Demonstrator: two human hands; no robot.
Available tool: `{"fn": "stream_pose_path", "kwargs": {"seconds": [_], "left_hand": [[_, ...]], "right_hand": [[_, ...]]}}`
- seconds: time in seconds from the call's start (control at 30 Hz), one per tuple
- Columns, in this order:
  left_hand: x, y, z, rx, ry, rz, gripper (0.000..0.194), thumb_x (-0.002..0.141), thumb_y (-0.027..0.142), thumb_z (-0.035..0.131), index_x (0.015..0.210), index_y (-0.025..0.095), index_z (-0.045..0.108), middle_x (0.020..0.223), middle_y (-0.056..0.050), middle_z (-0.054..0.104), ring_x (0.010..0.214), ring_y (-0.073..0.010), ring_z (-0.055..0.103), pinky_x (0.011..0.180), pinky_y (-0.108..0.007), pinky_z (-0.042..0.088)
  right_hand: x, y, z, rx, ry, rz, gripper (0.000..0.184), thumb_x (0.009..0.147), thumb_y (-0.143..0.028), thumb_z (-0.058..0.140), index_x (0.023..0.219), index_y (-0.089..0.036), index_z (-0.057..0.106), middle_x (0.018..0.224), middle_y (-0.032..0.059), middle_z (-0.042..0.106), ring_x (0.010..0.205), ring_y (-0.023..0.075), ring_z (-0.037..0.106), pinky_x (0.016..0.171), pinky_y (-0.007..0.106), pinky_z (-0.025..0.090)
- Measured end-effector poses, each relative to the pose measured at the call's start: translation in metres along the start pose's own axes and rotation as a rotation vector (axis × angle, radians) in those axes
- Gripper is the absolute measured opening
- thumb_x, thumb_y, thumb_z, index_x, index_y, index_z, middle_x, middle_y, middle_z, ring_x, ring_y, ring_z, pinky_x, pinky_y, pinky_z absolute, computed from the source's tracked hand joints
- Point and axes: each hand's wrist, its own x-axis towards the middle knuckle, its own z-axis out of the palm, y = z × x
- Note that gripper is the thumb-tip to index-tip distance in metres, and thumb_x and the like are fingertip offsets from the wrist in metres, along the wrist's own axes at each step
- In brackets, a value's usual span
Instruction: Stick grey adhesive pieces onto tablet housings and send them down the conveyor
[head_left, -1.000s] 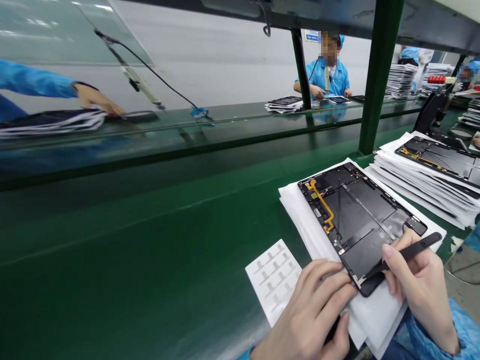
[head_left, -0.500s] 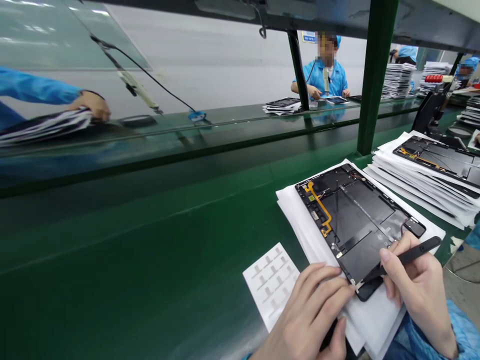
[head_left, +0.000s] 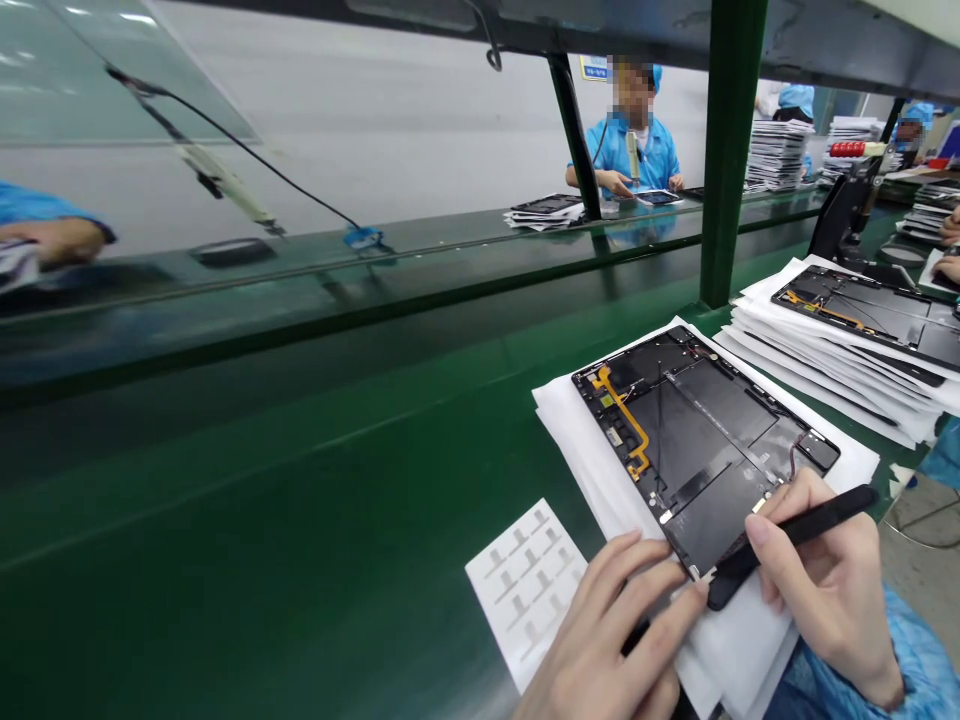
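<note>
A black tablet housing (head_left: pixel 712 450) with an orange flex cable lies on white paper sheets (head_left: pixel 570 450), its inner side up. My right hand (head_left: pixel 825 590) is closed round black tweezers (head_left: pixel 829 512), their tips at the housing's near corner. A small pale piece (head_left: pixel 706 577) shows at those tips. My left hand (head_left: pixel 615 640) rests with its fingers stretched out along the near left edge, the index fingertip touching that corner. Its thumb is mostly hidden. Partly under this hand lies a white sheet of grey T-shaped stickers (head_left: pixel 525 580).
To the right stands a stack of paper sheets (head_left: pixel 817 365) with another tablet housing (head_left: pixel 885 315) on top. A green post (head_left: pixel 724 180) rises behind. Across the green bench (head_left: pixel 300 530), a co-worker in blue (head_left: pixel 649 150) sits near a hanging electric screwdriver (head_left: pixel 225 185).
The whole view has shifted slightly, so most things sit further left. My hands stay at the housing's corner, with the tweezers still held there. The co-worker's arm at far left has moved outward.
</note>
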Motion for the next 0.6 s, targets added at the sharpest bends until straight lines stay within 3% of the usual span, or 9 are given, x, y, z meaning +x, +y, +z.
{"fn": "stream_pose_path", "kwargs": {"seconds": [0.17,0.33,0.6], "left_hand": [[0.0004,-0.0003,0.0003,0.003,0.0,0.002,0.034,0.093,0.013,0.034,0.12,0.016,0.054,0.096,-0.011,0.066,0.1,-0.0228,0.062,0.097,-0.041,0.051],[0.0015,0.0004,-0.0006,-0.007,-0.016,-0.002,0.036,0.092,0.011,0.035,0.122,0.016,0.054,0.098,-0.011,0.065,0.105,-0.0241,0.06,0.098,-0.043,0.051],[-0.0015,0.0002,0.0001,-0.01,-0.039,-0.026,0.031,0.094,0.016,0.039,0.119,0.019,0.058,0.1,-0.01,0.065,0.108,-0.0242,0.059,0.1,-0.044,0.05]], "right_hand": [[-0.0014,-0.0029,0.0037,0.057,0.033,0.058,0.024,0.09,-0.031,0.059,0.07,-0.02,0.051,0.059,-0.0021,0.05,0.04,0.0088,0.046,0.038,0.021,0.036],[-0.0022,-0.0038,0.0082,0.063,-0.032,0.095,0.027,0.091,-0.033,0.059,0.069,-0.02,0.05,0.061,-0.003,0.049,0.039,0.0074,0.046,0.037,0.02,0.035],[0.0,0.0018,0.0042,-0.012,-0.12,-0.033,0.023,0.093,-0.023,0.056,0.071,-0.02,0.05,0.065,-0.0018,0.049,0.052,0.0098,0.05,0.047,0.021,0.04]]}}
